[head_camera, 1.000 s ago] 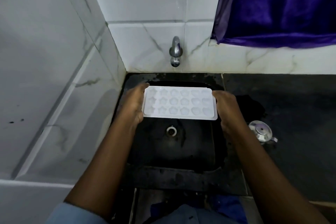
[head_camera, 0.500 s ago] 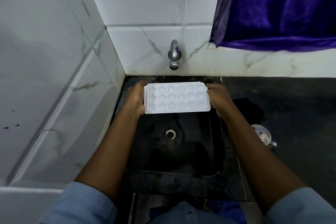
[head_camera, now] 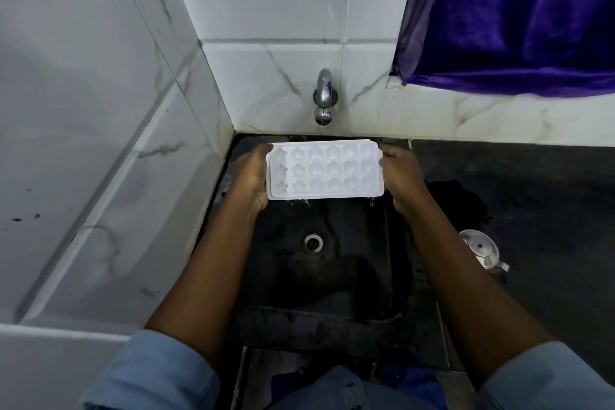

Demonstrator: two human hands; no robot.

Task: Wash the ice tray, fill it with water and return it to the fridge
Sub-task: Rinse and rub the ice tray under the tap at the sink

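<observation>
One marbled tile wall ran down the left. Left hand gripped the left short end of the ice tray, palm against the rim, fingers going under it and mostly hidden. Tray was held level in the air, cups up, over the far part of the black sink, just near of the tap. No stream seen at the spout. Drops hung off the tray's near edge. Drain lay below, nearer. Right hand pinched the right short end, fingers pressed on the far corner, the rest tucked beneath. Small steel pot stood on the dark desk to the right, with purple cloth hanging at far right.

Handling, by judgement: thin white plastic, light, likely to flex and twist. Wet, so probably slick at the rim. Once filled it would be heavier and quick to slop. Best taken by both short ends, thumbs on the rim, and kept flat.
</observation>
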